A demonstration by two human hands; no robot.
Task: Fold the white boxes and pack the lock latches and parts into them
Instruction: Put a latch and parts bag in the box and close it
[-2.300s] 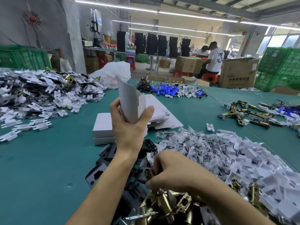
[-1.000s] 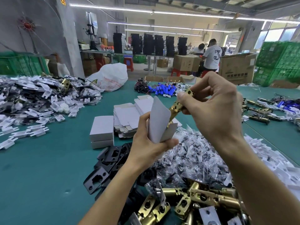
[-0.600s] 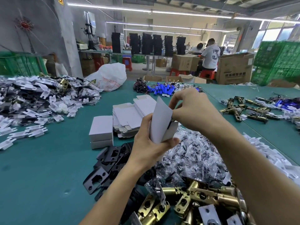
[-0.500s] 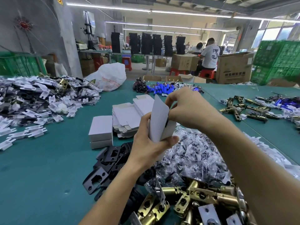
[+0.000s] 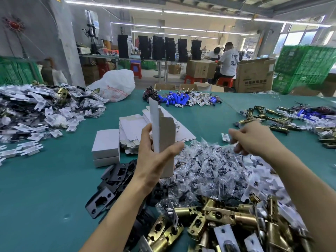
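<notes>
Left hand (image 5: pixel 152 160), fingers and thumb clasped round an upright, open-topped white box (image 5: pixel 163 139). At three o'clock the right hand (image 5: pixel 252 137) blurs above bagged parts (image 5: pixel 209 168); its grip I can't tell. Two closed boxes (image 5: pixel 106 146) at nine o'clock, latches (image 5: pixel 218 220) heaped at five: early days, I'd say.

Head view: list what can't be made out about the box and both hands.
- Inside of the white box: hidden by its own walls and the left hand gripping it, so its contents cannot be told.
- Right hand: motion blur smears its fingers, so whether they hold anything is unclear.
- Brass latches: the nearest are cut off by the bottom edge.
</notes>
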